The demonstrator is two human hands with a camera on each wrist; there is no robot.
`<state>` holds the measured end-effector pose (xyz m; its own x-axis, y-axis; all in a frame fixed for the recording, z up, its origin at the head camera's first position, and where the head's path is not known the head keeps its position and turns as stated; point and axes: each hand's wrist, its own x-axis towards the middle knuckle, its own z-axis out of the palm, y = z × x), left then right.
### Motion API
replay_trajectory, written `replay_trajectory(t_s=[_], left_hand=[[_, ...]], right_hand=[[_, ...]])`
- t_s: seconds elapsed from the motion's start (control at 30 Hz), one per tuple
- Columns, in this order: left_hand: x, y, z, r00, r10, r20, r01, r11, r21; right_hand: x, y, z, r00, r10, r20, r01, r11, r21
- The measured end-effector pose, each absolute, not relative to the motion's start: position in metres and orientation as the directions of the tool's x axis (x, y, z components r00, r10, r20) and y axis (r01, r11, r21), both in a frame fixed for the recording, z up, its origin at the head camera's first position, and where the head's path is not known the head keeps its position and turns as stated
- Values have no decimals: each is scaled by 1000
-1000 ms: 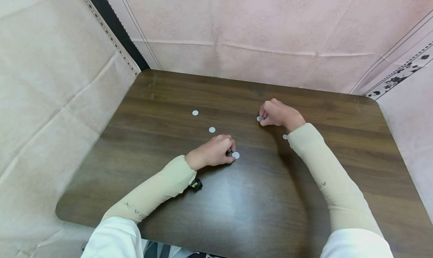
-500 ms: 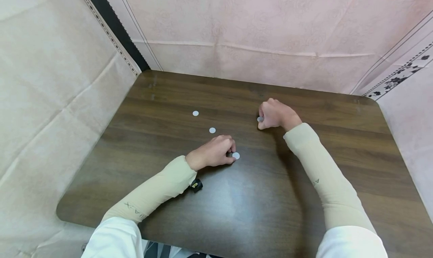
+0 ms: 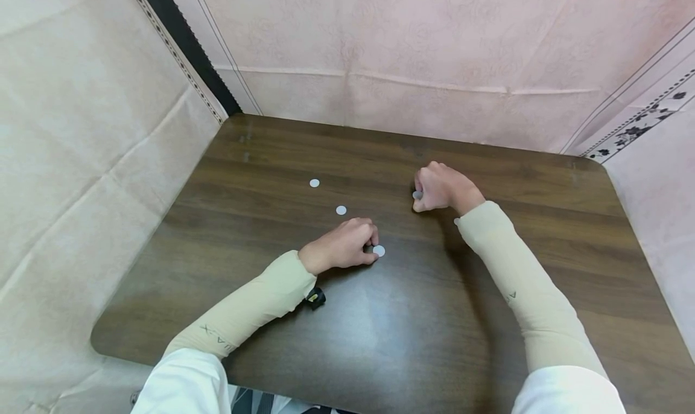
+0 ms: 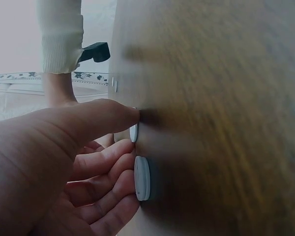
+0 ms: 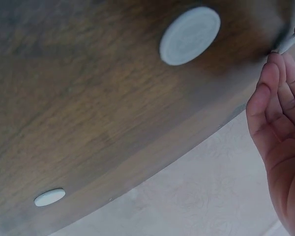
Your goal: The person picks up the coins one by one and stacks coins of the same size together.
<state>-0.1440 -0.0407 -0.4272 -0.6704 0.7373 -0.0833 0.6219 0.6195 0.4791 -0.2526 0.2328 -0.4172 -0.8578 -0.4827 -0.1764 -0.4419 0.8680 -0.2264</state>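
Observation:
My left hand [image 3: 345,243] rests low over the table, thumb and index finger at the edges of a flat white disc [image 3: 379,251]. The left wrist view shows this disc [image 4: 133,132] between thumb and fingertip, with a thicker white disc [image 4: 142,178], which looks like two layers, beside the lower fingers. Farther right and back, my right hand [image 3: 444,186] pinches another white disc [image 3: 417,195] at the tabletop. From the right wrist, only a sliver of that held disc [image 5: 287,44] shows; the right hand [image 5: 285,113] has its other fingers curled.
Two white discs lie left of centre, one nearer [image 3: 341,210] and one farther back [image 3: 314,183]. A further disc [image 3: 456,221] is mostly covered by the right sleeve [image 3: 488,233]. A black wrist device [image 3: 315,297] hangs under the left sleeve. Pale cloth [image 3: 380,52] hangs behind the brown table [image 3: 260,178].
My right hand has shifted slightly left, its thumb and fingers now closer round its disc. The right sleeve covers more of the disc beneath it. My left hand stays in place.

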Motion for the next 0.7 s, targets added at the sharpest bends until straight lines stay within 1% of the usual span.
replay_trajectory(t_s=[0.3,0.5,0.7], left_hand=[[-144,-41,-427,-669,739,-73,626,614,480],[-145,-40,-428,-669,739,-76,626,616,478],[-145,-40,-428,-665,742,-82,625,614,483]], right_hand=[[-246,232,-415,-855,-482,-191,-442,870,-218],[-237,232,-414,-849,-493,-193,-442,860,-254],[-228,230,-414,-837,-523,-160,-476,841,-258]])
